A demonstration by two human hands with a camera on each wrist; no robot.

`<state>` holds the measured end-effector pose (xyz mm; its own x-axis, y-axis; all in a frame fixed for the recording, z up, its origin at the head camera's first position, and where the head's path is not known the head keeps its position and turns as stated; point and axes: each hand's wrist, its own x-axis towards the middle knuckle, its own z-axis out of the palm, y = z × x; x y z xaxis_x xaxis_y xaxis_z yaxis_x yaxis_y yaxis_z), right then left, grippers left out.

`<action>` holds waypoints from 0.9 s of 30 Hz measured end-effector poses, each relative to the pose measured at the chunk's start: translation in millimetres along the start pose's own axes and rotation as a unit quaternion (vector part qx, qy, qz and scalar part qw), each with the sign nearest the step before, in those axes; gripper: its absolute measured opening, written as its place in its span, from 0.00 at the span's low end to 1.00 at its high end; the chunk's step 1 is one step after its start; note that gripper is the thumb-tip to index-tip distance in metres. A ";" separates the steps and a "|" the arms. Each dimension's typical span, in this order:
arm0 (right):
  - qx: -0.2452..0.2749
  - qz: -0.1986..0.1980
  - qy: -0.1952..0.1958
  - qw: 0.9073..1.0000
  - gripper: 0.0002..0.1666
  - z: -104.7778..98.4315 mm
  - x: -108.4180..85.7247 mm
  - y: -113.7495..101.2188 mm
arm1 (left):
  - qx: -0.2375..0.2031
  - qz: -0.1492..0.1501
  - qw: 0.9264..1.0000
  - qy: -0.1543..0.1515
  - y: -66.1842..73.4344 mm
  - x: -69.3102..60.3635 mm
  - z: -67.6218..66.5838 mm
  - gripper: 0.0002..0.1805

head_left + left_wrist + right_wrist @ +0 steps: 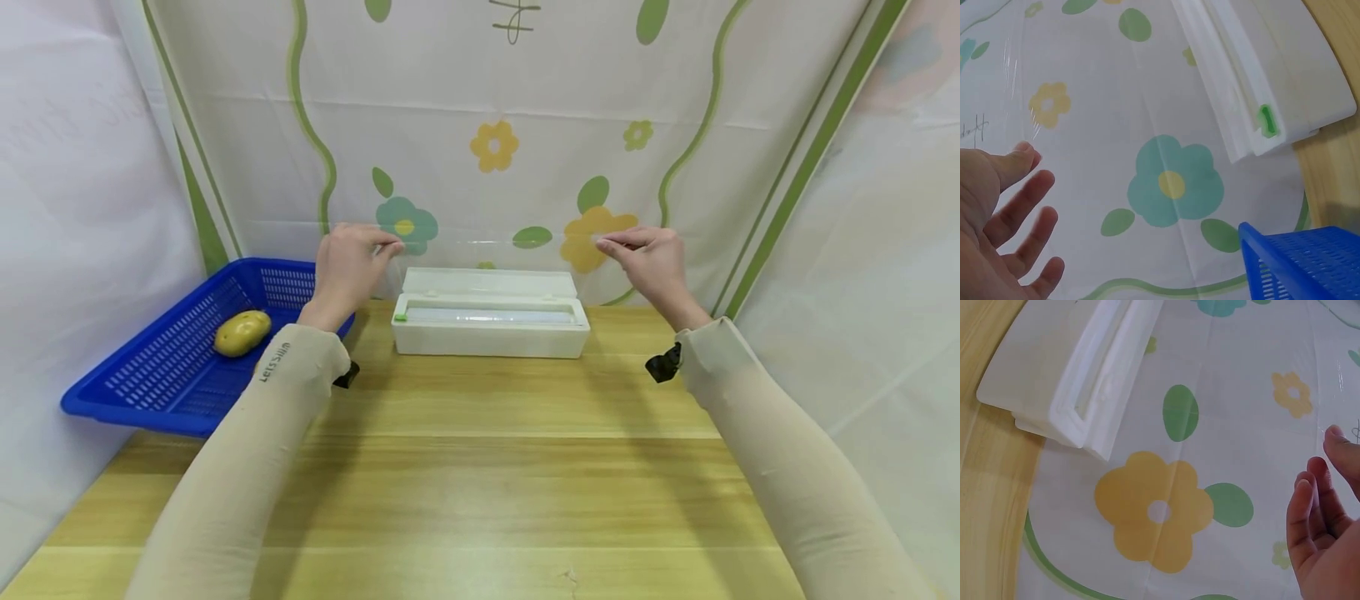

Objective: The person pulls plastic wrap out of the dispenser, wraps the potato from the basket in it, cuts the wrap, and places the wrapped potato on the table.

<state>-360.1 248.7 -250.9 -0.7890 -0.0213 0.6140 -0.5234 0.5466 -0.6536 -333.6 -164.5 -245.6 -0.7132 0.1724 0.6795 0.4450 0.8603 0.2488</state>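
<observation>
A sheet of clear cling film (487, 242) stretches between my two raised hands, visible mainly by its faint edge and shiny streaks. My left hand (348, 262) pinches one side between thumb and index finger, the other fingers loosely bent. On the opposite side, my right hand (656, 265) pinches the film the same way. Below and between the hands stands a white cling film box (491, 342), its lid (487, 282) raised at the back. Inside lies the film roll (487, 316). A green slider (1267, 120) sits at the box's left end.
To the left, a blue plastic basket (135, 410) holds a potato (242, 333); my left sleeve partly covers the basket. The box stands on a wooden table (480, 500). Behind rises a white flower-printed curtain (442, 83), with pale sheets at both sides.
</observation>
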 end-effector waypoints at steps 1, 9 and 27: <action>0.003 0.004 -0.002 1.000 0.13 -1.1 0.4 -1.0 | -0.005 -0.002 1.000 -0.002 -0.2 0.2 -1.7 0.11; 0.033 0.016 -0.015 0.999 0.14 -9.7 2.5 -12.4 | -0.038 -0.011 0.999 -0.015 0.0 1.8 -14.2 0.11; 0.111 0.036 -0.007 0.993 0.16 -25.9 12.6 -33.4 | -0.062 -0.002 0.998 0.001 8.5 18.1 -34.2 0.11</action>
<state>-344.2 251.9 -209.9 -0.8305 -0.0020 0.5570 -0.5224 0.3500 -0.7776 -324.2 -170.5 -207.5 -0.7149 0.1676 0.6788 0.5056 0.7946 0.3363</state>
